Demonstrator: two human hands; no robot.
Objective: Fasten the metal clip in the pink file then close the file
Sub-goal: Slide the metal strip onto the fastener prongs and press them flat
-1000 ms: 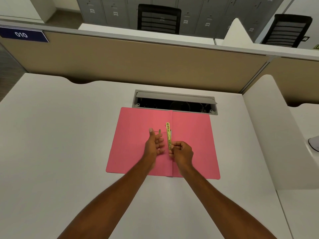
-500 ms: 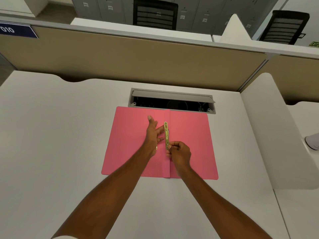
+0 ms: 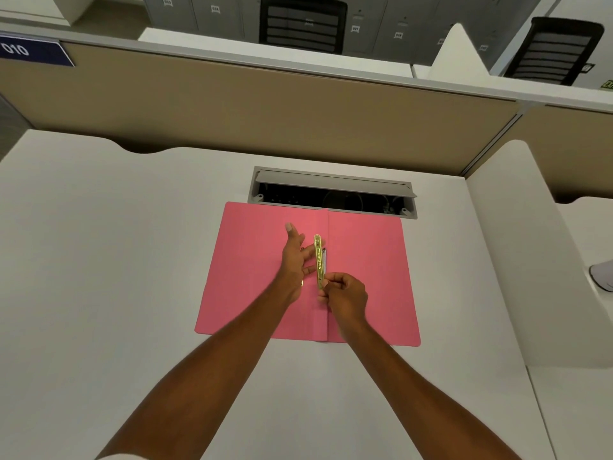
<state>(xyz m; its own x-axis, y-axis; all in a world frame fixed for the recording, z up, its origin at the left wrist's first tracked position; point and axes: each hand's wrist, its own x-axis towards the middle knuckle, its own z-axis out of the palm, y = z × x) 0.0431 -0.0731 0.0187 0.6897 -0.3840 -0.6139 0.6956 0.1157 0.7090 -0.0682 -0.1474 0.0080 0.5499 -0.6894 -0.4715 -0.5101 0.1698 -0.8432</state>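
The pink file (image 3: 365, 277) lies open and flat on the white desk, its spine fold running toward me. A gold metal clip bar (image 3: 318, 260) stands along the fold near the middle. My right hand (image 3: 345, 293) pinches the bar's near end. My left hand (image 3: 295, 257) rests on the left flap with its fingers spread, two fingertips touching the bar's left side. A small metal prong shows just right of the bar.
An open cable tray (image 3: 331, 194) sits in the desk right behind the file. A tan partition (image 3: 265, 111) closes the back, a white divider (image 3: 517, 244) the right side. A white object (image 3: 602, 273) shows at the far right edge.
My left hand has slid forward and to the right, its fingers now against the clip bar. The right hand keeps its hold on the bar's near end.
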